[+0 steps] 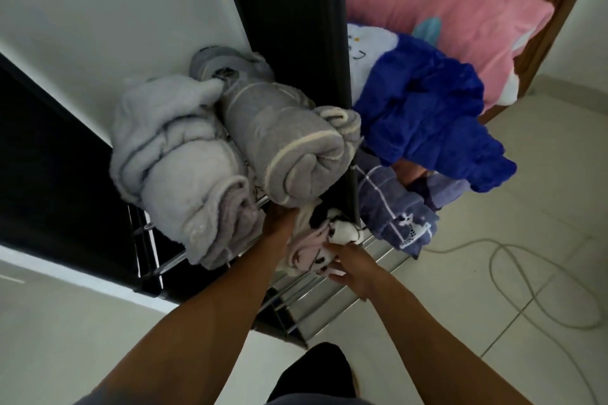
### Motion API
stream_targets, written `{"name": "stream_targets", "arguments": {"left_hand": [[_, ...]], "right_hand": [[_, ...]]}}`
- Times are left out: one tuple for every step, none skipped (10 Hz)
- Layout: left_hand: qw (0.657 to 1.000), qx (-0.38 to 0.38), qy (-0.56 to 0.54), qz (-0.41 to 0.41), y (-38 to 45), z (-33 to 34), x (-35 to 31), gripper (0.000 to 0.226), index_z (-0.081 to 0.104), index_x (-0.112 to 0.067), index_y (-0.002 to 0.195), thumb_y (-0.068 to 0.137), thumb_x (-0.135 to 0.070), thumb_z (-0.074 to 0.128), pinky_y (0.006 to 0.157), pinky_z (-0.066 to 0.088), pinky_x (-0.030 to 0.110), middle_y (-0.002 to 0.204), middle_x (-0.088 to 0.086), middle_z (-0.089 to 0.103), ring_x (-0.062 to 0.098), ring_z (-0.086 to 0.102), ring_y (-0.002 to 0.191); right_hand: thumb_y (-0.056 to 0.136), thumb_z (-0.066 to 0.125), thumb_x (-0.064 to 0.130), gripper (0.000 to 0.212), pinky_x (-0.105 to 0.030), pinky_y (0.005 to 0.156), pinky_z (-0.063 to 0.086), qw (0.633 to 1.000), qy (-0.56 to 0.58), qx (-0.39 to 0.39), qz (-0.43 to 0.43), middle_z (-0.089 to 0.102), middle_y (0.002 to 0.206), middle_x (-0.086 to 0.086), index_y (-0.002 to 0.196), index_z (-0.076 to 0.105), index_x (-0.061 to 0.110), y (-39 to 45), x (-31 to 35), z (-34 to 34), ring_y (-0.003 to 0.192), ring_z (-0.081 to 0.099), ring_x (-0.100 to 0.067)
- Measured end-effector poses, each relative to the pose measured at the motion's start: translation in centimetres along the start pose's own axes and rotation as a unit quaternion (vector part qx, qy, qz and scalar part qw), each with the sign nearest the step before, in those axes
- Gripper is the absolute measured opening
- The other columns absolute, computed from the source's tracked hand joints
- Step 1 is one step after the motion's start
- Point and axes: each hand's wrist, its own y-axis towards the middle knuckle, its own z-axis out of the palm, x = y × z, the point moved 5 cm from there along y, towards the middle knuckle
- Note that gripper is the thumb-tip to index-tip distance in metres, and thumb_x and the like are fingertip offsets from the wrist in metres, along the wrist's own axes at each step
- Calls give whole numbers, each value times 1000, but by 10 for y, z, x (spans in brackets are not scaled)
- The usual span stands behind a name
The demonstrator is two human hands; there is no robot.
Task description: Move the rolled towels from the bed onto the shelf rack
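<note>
The person is standing in front of the shelf rack (306, 302) and is pushing a patterned rolled towel (312, 250), pink and white with dark marks, onto a lower tier of metal bars. The left hand (279, 223) is reaching under the upper tier and is lying against the left side of this towel; its fingers are hidden behind the cloth, so I cannot tell whether they are spread or curled. The right hand (353, 268) is resting against the near end of the roll, with the fingers bent loosely around it, probably so that the roll is not opening while it is sliding in.

On the tier above, 2 rolls are already lying side by side and touching: a pale grey towel (184, 181) on the left and a grey towel with cream stripes (286, 141) on the right. They are lying lengthwise across the bars, which seems to stop them from rolling off. To the right, a blue blanket (427, 115) and a checked purple towel (394, 214) are hanging over the rack side, and a pink pillow (460, 20) is lying behind. The bed itself is not clearly in view.
</note>
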Motion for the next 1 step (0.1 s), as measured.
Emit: {"name": "stream_targets", "arguments": {"left_hand": [[997, -28, 52, 45, -15, -6, 8, 56, 42, -6, 142, 90, -14, 60, 106, 43, 43, 142, 14, 51, 32, 50, 128]], "right_hand": [[86, 61, 24, 26, -28, 68, 45, 1000, -17, 10, -9, 63, 93, 1, 111, 53, 18, -16, -1, -14, 87, 61, -15]]}}
